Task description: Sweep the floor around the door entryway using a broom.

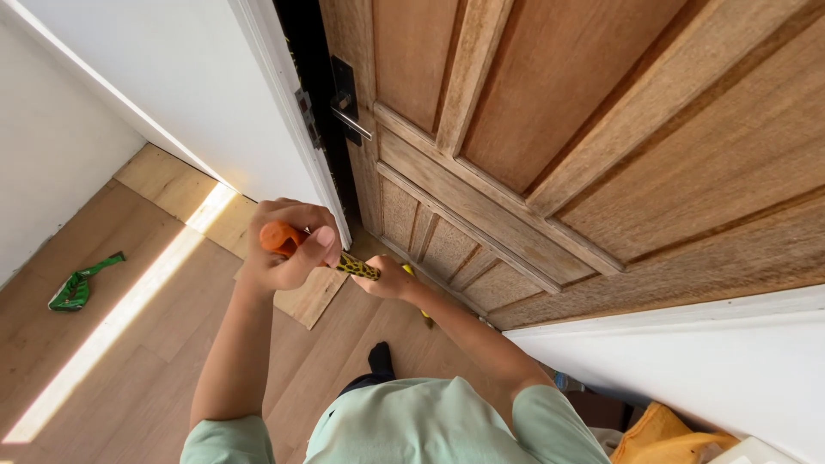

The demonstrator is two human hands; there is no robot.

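My left hand [288, 249] is closed around the orange end [277, 235] of a long tool, thumb on top. The tool's shaft [357, 266] has a yellow and black pattern and runs right into my right hand [391, 279], which grips it lower down. A bit of yellow shows past that hand, close to the bottom panels of a wooden door [550, 129]. Both hands are held in front of the door's lower left corner, above the wood floor. The tool's far tip is hidden behind my right hand and forearm.
The door carries a black lock plate with a metal lever handle [348, 116] beside a white door frame [284, 103]. A green bag [77, 288] lies on the floor at left. My black-socked foot [379, 357] stands below; a yellow cloth [662, 438] lies at bottom right.
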